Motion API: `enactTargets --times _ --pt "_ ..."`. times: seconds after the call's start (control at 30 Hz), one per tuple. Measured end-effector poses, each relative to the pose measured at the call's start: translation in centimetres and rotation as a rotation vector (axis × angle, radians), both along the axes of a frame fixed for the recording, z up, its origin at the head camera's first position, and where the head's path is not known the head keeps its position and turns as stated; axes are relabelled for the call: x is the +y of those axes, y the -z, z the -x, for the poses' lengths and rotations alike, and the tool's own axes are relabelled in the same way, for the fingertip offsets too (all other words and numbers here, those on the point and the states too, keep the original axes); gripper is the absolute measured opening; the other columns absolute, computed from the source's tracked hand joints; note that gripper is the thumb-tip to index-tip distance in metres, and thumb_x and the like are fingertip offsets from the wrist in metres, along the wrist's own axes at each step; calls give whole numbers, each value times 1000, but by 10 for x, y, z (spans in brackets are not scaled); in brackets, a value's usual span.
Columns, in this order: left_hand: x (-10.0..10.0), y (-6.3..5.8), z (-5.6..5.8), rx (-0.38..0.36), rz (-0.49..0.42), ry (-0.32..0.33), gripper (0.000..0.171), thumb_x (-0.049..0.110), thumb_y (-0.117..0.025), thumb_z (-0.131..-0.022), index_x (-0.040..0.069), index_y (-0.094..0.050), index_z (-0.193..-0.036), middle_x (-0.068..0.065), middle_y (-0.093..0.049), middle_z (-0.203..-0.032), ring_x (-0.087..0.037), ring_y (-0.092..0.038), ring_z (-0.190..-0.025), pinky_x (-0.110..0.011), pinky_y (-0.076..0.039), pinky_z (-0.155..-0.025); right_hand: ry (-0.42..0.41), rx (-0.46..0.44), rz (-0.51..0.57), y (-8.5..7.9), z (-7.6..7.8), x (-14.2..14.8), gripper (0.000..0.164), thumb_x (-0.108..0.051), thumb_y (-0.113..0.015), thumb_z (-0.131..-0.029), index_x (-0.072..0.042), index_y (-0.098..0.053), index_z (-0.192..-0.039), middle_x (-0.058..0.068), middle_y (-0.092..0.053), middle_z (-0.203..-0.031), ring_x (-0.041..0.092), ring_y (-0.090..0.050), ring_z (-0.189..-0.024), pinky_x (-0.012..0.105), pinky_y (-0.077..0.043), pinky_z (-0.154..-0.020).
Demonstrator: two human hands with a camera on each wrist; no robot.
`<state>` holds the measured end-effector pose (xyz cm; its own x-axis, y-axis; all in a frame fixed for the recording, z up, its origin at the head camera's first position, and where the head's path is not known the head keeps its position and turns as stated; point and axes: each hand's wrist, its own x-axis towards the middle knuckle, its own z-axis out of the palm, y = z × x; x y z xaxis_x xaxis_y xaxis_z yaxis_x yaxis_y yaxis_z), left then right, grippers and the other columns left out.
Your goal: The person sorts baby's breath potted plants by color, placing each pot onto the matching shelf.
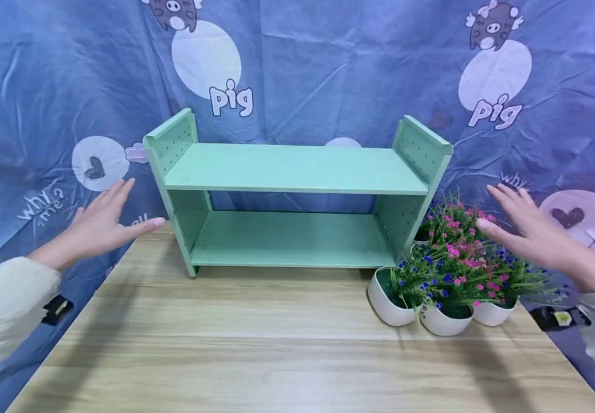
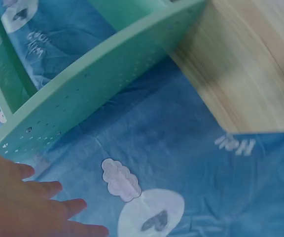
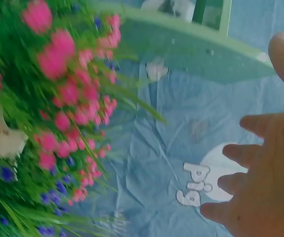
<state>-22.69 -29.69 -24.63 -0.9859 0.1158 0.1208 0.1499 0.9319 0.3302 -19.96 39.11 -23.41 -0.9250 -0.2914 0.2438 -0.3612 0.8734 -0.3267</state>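
A person in cream-coloured sleeves point(image 1: 6, 310) is holding both hands in the air to either side of a pale green, two-tier rack with perforated side panels point(image 1: 287, 169), which is standing near the far edge of a light wood-grain surface point(image 1: 277, 355), its long axis running left to right. The left hand point(image 1: 104, 221), the nearer of the two to the rack, is hovering just outside the left end, its thumb pointing toward the panel; the rack is lying to the right of those fingers. Whether thumb and panel are touching, the head view is not making clear.

The right hand point(image 1: 535, 238) is hovering by a cluster of pink-and-blue flowering plants with grassy green leaves point(image 1: 452, 252), whose rounded white pots point(image 1: 444, 324) are standing toward the surface's right edge, between the rack's right end and the hand. On both hands the fingers are extending almost straight, thumbs spreading wide, and neither is gripping anything.

The left wrist view is showing the left panel's outer face and its rows of small holes, hidden from the head camera. The right wrist view is revealing patterned blue cloth point(image 3: 147, 148) between blooms and fingers, a gap the head view is masking, since the thumb there is overlapping the flowers.
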Motion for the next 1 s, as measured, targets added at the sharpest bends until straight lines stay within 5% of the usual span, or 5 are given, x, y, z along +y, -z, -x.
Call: enactTargets --times 0.47,0.53,0.7,0.87,1.0 --pt "20 -3 33 62 -576 29 96 43 -67 -88 41 4 -151 -1 0 -161 -38 -3 -145 -68 -16 -110 86 90 203 35 -51 -29 83 -20 -62 -94 -24 -6 -155 15 -3 -160 50 -6 -140 76 -6 -103" --pt "24 -3 37 76 -646 61 92 37 -69 -88 43 -2 -151 -2 -5 -161 -35 -8 -146 -65 -18 -111 82 101 214 43 -57 -30 83 -18 -63 -93 -27 -8 -155 13 -6 -160 46 -9 -141 63 -9 -114" --pt "33 -2 46 100 -703 95 85 32 -70 -88 37 -15 -152 -10 -26 -156 -27 -25 -141 -55 -30 -111 92 94 253 62 -71 -32 82 -14 -62 -94 -32 -10 -154 3 -7 -161 25 -11 -142 23 -6 -117" --pt "40 1 51 138 -700 66 81 33 -71 -87 23 -23 -151 -15 -38 -148 -24 -39 -132 -37 -41 -105 104 111 264 74 -80 -37 85 -13 -67 -91 -32 -13 -154 4 -10 -160 10 -13 -140 10 -9 -111" --pt "44 3 55 172 -711 58 79 31 -71 -87 20 -25 -151 -15 -39 -147 -25 -42 -130 -30 -44 -100 120 100 270 81 -85 -44 90 -13 -71 -87 -33 -14 -154 1 -12 -160 7 -16 -139 30 -18 -117"
